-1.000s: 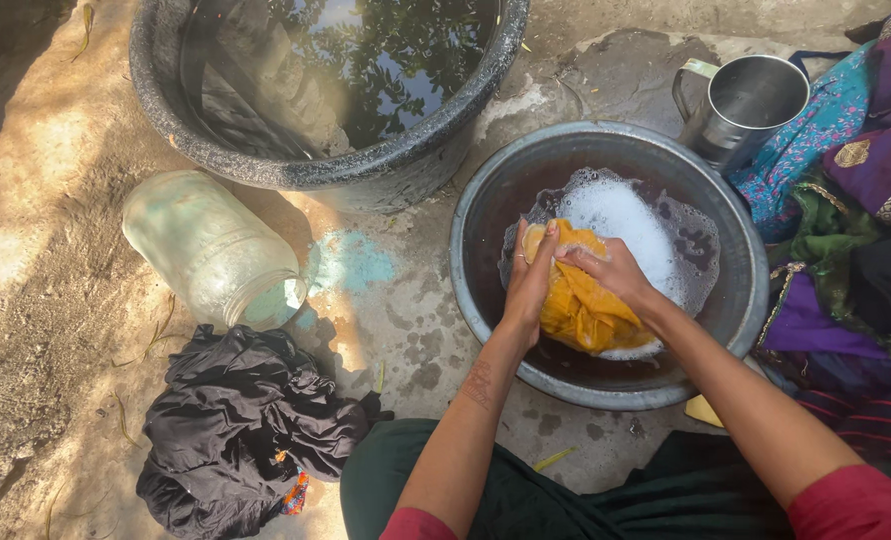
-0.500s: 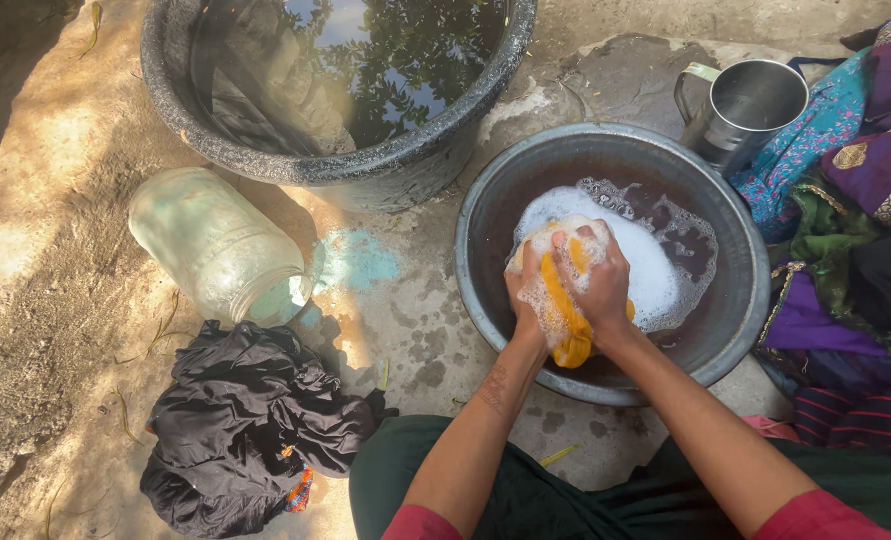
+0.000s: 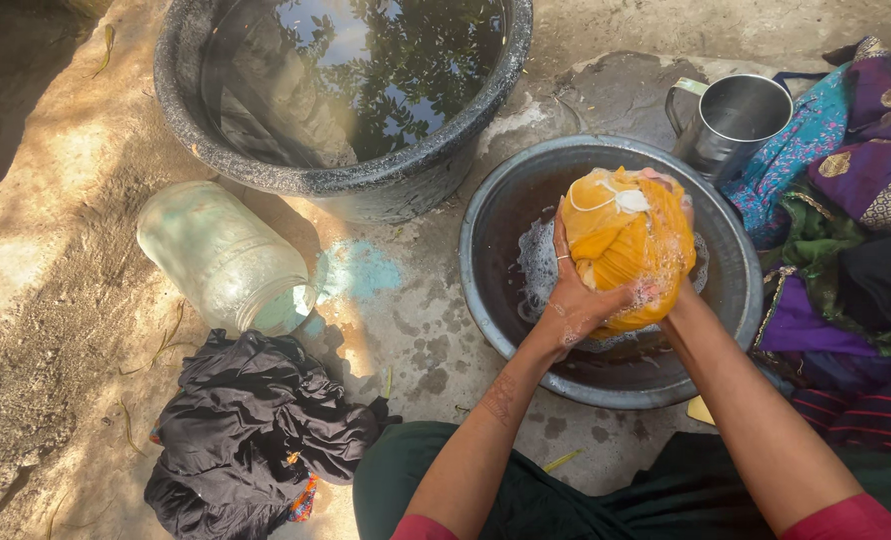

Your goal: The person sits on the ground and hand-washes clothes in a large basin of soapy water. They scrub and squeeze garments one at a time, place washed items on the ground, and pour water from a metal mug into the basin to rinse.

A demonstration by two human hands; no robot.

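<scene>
Both hands, the left hand (image 3: pixel 577 300) and the mostly hidden right hand (image 3: pixel 677 292), are gripping the sodden yellow cloth (image 3: pixel 627 240) above the metal basin (image 3: pixel 495 200), so suds may be dripping past its rim onto the wet concrete.

Count, by kind:
- Basins: 2. Large dark tub (image 3: pixel 265 165) of clear water, upper left of the frame; metal basin (image 3: pixel 735 300) with suds, centre right.
- Steel mug (image 3: pixel 730 120): 1, upper right.
- Glass jar (image 3: pixel 220 255): 1, on its side, left.
- Yellow cloth (image 3: pixel 625 240): 1 bundle, over the metal basin.
- Black cloth heap (image 3: pixel 250 430): 1, lower left.
- Mixed coloured clothes pile (image 3: pixel 845 220): 1, right edge; piece count unreadable.
- Hands: 2.
</scene>
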